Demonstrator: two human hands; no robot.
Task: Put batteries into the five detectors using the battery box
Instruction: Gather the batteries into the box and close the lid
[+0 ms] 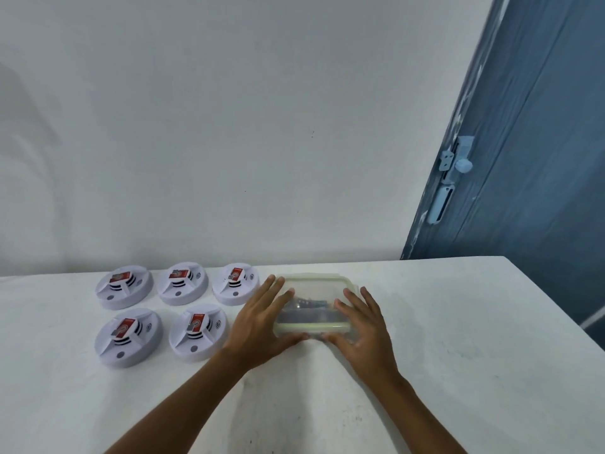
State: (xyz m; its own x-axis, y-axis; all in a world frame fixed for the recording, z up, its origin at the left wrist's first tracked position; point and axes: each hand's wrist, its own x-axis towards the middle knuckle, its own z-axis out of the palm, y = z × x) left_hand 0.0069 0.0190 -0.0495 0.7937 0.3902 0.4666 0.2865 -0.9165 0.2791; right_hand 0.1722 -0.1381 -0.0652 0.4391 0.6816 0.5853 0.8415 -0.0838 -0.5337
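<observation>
Two bare arms reach forward from the bottom edge, over a white tabletop (442, 322). At their ends the hands sit on either side of the battery box (314, 306). It is a see-through plastic box with rounded corners and a pale green rim, and its lid is on. Dark and blue things show through the top, but they are too blurry to name.

On the box's left side lies the left hand (262, 326). Its fingers are straight and spread, lying along the left side and over the top edge, and its thumb touches the front wall. Against the box's right side rests the right hand (360, 326), fingers straight and spread too, thumb on the front wall. Both hands press flat on the box and do not curl around it. The box stands on the tabletop, near the middle, a little toward the back.

Left of the box lie five detectors, round and white, each with a red and white battery in its open middle. Three make a back row: the back left detector (124, 286), the back middle detector (182, 283) and the back right detector (235, 283), which is just beside the left fingertips. Two lie in front: the front left detector (128, 336) and the front right detector (198, 331).

Behind is a plain white wall (229, 126), with a blue door (523, 158) at the right.
</observation>
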